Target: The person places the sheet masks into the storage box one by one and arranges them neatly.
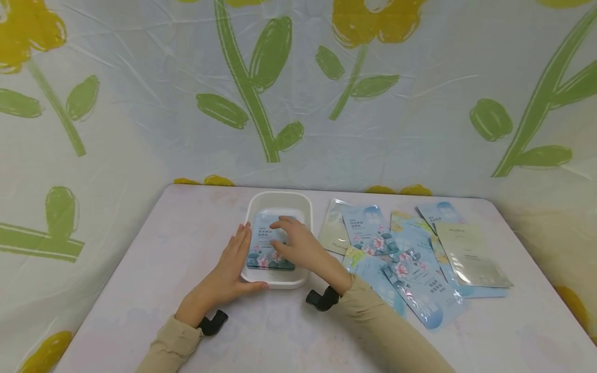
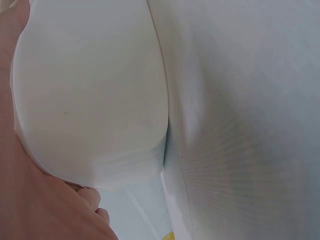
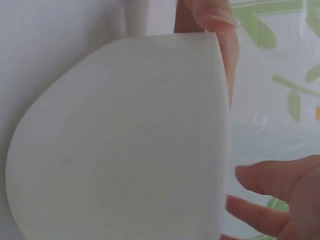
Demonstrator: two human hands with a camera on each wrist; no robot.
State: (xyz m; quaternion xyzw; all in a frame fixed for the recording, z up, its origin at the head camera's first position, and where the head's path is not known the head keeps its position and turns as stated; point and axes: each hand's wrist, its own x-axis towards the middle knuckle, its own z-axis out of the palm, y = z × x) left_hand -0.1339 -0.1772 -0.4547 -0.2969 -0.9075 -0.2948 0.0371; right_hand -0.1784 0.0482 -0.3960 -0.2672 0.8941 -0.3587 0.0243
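A white plastic basin (image 1: 279, 283) stands near the middle of the table, with a small stack of blue face mask packets (image 1: 266, 243) printed with pink flowers inside it. Along the basin's left side lies my left hand (image 1: 223, 267), fingers straight against the wall and thumb across the front rim. The left wrist view has that hand (image 2: 55, 200) along the basin's outer wall (image 2: 90, 90). Over the packets in the basin hovers my right hand (image 1: 300, 243), its fingers spread and loosely bent. In the right wrist view, the right fingers (image 3: 270, 177) show above the rim, thumb and fingertips apart.
Right of the basin, several more packets lie loosely overlapped: blue flowered ones (image 1: 368, 230), a yellow-and-blue one (image 1: 373, 274) and silvery-gold ones (image 1: 471, 254). Behind the pale table (image 1: 149, 290) hangs a flower-patterned cloth (image 1: 163, 93). Black wrist mounts (image 1: 323, 299) sit under both forearms.
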